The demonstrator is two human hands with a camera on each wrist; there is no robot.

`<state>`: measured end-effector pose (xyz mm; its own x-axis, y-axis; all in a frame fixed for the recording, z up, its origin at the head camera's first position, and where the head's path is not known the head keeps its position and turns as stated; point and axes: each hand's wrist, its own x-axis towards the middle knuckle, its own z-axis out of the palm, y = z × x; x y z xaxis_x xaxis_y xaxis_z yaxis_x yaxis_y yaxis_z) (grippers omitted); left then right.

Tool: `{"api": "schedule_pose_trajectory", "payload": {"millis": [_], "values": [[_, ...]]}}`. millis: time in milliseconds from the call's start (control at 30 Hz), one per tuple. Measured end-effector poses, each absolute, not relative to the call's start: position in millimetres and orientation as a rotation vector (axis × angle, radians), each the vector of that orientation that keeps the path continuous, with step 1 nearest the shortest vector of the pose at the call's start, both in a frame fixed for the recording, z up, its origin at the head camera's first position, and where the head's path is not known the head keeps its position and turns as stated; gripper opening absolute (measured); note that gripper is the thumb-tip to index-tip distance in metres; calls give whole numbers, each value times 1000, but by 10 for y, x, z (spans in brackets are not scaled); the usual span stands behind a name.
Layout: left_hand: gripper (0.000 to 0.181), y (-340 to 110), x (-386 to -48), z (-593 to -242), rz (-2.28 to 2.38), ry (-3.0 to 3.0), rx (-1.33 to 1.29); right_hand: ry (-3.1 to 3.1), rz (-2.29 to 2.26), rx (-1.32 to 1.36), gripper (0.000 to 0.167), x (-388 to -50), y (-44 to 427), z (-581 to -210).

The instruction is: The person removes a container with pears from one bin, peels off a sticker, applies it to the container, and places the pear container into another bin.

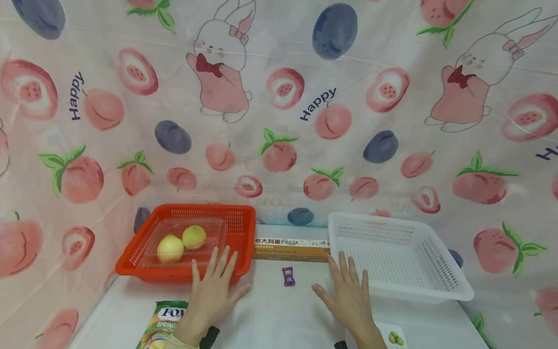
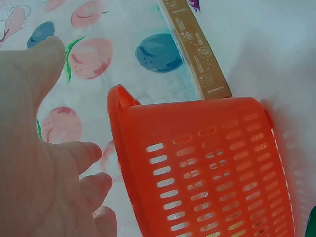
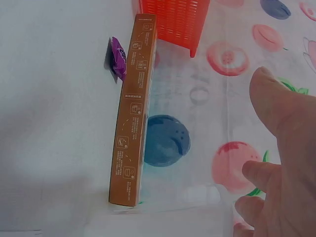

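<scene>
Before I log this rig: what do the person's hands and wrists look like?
Left hand and right hand are bare, no gloves or rings visible. Left: pale beige sleeve, black object at the wrist. Right: black piece at the wrist, cut off by the frame; no sleeve visible.

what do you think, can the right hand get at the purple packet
Likely yes: the right hand looks empty, and the purple packet lies uncovered on the white table to its left, in front of the pasta box, with nothing visible between the two.
</scene>
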<state>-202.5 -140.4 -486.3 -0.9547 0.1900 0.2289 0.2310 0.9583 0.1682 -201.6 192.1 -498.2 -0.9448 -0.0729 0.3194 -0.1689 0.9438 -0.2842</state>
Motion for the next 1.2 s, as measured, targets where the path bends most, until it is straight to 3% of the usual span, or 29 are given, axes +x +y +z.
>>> {"api": "schedule_pose_trajectory", "payload": {"millis": [200,467,633,867,1200], "values": [[96,-1473,-2001,-4804,-343,-2855,-333,-2755,471,217,91,-2012,1900,-4887],[85,-2032,-1953,-4590,-552,-2646,-323,-2622,726,456,79,-2198,1530,-4547],[76,-2467,-1928,-4558,-592,-2564,-235,-2562,900,609,70,-2405,1171,-4348],[67,-3033,-1864,-4671,-612,-2468,-66,-2598,1007,770,71,-2754,597,-4240],[73,-3500,-1717,-4900,-779,-2522,152,-2862,1037,706,76,-3023,-413,-4311]]}}
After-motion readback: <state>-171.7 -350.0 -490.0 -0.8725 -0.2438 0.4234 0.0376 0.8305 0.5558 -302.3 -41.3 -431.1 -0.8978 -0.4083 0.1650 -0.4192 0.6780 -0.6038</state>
